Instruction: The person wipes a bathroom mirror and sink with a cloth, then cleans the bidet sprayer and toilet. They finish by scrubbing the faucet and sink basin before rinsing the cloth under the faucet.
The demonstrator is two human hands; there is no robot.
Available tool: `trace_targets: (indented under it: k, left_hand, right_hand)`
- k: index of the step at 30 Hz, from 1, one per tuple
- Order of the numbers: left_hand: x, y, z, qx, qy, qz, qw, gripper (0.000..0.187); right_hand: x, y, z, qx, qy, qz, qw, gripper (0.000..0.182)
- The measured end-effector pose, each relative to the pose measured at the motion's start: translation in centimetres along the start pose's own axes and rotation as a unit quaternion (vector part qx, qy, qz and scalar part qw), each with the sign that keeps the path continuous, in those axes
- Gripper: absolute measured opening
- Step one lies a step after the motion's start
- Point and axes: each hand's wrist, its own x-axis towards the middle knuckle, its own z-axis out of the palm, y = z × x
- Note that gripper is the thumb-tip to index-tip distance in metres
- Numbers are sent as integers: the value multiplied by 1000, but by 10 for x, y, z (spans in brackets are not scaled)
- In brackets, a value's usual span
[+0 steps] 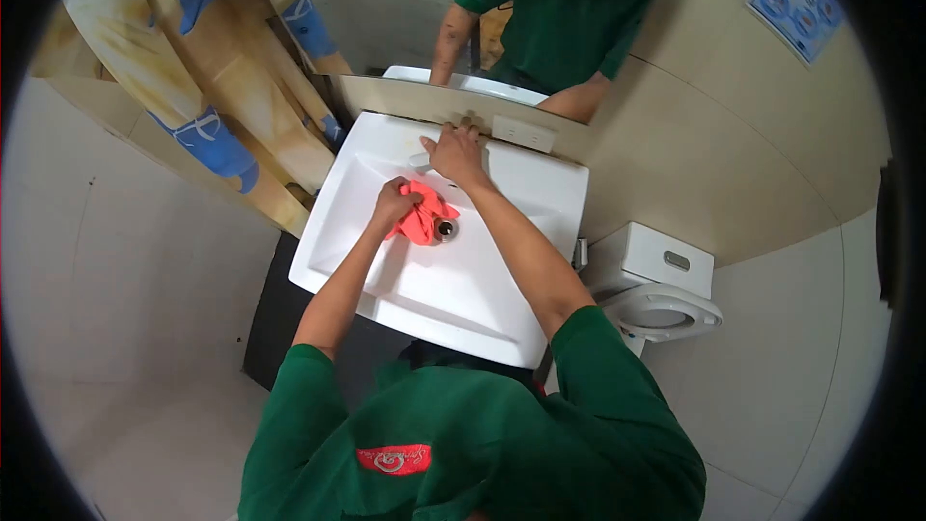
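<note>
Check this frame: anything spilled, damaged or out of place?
Nothing stands out. The sink shows no obvious crack or spill; the left hand holds the coral cloth beside the drain, and the right hand is at the faucet.

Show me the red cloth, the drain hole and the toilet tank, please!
Red cloth (421, 221): head view, on the middle of its crumpled folds.
Drain hole (446, 229): head view, on its dark round opening.
Toilet tank (652, 254): head view, on its white top, beside the button.
</note>
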Motion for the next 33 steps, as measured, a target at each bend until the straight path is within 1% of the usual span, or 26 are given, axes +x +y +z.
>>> trace_targets:
  k: [2, 3, 4, 6, 7, 8, 10, 11, 12, 14, 15, 18, 20, 21, 24, 27, 30, 32, 33]
  left_hand:
    - [9, -4, -4, 41, 16, 57, 997, 33]
    - [10, -7, -3, 61, 23, 83, 994, 33]
    - [5, 0, -5, 27, 34, 101, 994, 32]
    - [-12, 39, -11, -35, 57, 141, 988, 29]
    - [-12, 49, -9, -20, 51, 236, 970, 31]
    - [-12, 51, -6, 43, 27, 211, 976, 31]
    - [-11, 62, -5, 167, -20, 168, 971, 33]
    - [-15, 66, -5, 187, -70, 131, 971, 36]
    - [-15, 57, -3, 113, -81, 162, 977, 35]
    - [-12, 31, 0, -35, -101, 220, 970, 33]
    - [-21, 40, -5, -41, -115, 189, 974, 30]
    - [3, -7, 20, -85, -95, 72, 989, 29]
    - [21, -27, 35, -111, -80, 51, 989, 23]
    - [23, -27, 38, -123, -73, 39, 989, 21]
    - [27, -20, 39, -199, -70, 60, 976, 17]
    - [15, -5, 27, -28, -52, 65, 996, 15]
    - [3, 15, 21, 110, 19, 139, 984, 16]
    - [23, -10, 31, -1, 12, 153, 988, 13]
    - [25, -12, 32, -56, 8, 159, 986, 11]
  right_hand:
    - [5, 2, 18, -35, 49, 5, 998, 45]
    - [1, 3, 17, -36, 73, -24, 996, 46]
    - [2, 4, 18, -39, 59, -26, 997, 44]
    - [7, 9, 18, -42, 35, -28, 998, 42]
    - [7, 12, 23, -57, 82, -57, 993, 36]
    - [7, 17, 26, -47, 63, -71, 994, 35]
    - [11, 21, 17, -29, 31, -102, 994, 32]
    - [11, 22, 12, -10, 28, -120, 992, 29]
    - [14, 28, 11, 0, 24, -148, 989, 27]
    - [21, 40, 14, 23, 17, -203, 979, 25]
    - [21, 41, 12, 34, 14, -213, 976, 24]
    - [22, 43, 10, 62, 8, -243, 968, 21]
    - [25, 46, 12, 73, 8, -259, 963, 20]
    - [24, 46, 11, 80, -2, -264, 961, 20]
    - [25, 48, 6, 105, -24, -282, 953, 20]
    - [28, 51, 2, 121, -48, -310, 942, 20]
    - [32, 54, -1, 117, -81, -327, 934, 20]
    - [33, 56, -2, 123, -92, -331, 931, 20]
    - [33, 55, -3, 122, -95, -332, 930, 20]
